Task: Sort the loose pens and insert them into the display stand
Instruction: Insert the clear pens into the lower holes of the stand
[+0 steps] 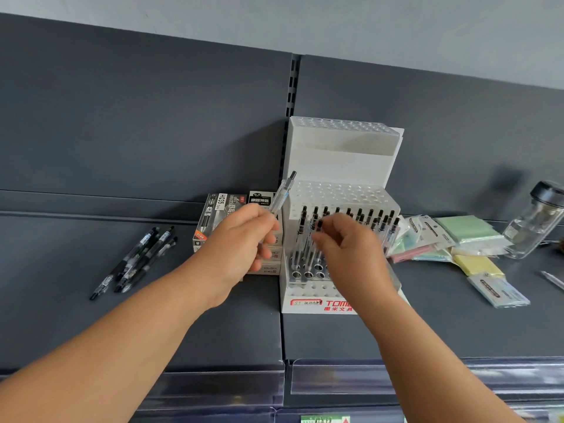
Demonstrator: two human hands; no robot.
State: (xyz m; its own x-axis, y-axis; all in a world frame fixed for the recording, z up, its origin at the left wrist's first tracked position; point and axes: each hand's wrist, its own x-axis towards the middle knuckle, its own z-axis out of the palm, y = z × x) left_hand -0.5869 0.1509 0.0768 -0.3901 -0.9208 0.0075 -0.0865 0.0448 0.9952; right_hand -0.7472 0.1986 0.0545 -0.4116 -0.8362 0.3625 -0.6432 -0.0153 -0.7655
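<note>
A white tiered display stand (341,166) stands on the dark shelf, its middle tier holding several clear pens with black caps (370,216). My left hand (241,248) grips a clear pen (283,192) that points up and to the right, just left of the stand. My right hand (351,251) pinches the black top of a pen (319,224) standing in the stand's lower front rows. Several loose black pens (137,259) lie on the shelf to the left.
Pen boxes (219,215) are stacked against the stand's left side. Coloured sticky-note packs (464,236) and a packaged eraser (497,290) lie to the right, with a clear jar with a black lid (537,219) beyond. The shelf's front edge carries price-tag strips (366,380).
</note>
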